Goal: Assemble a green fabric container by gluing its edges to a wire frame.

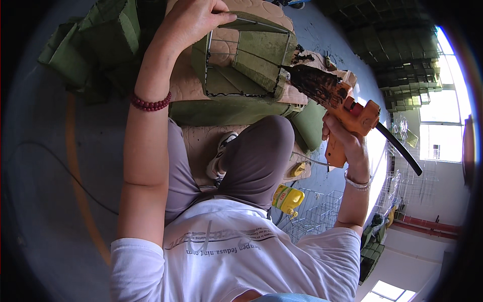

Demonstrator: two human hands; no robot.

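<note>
My left hand (193, 21) pinches the upper left rim of a wire-frame box (260, 54) lined with dark green cloth-like panels. Its open mouth faces me, and dark blobs sit along the lower wire edge. My right hand (348, 138) is wrapped round the handle of an orange glue gun (365, 117). Charred black residue coats the front of the gun, and its narrow tip is at the box's right edge; whether they touch I cannot tell. From the gun's back sticks out a thick black glue stick (400, 149).
Beneath the box is a padded tan surface (183, 78) with a green panel (226, 111) along its near side. More green boxes (95, 48) stand at the far left. On the floor at right are a yellow jug (289, 200) and wire frames (319, 214). A cable (65, 163) crosses the left floor.
</note>
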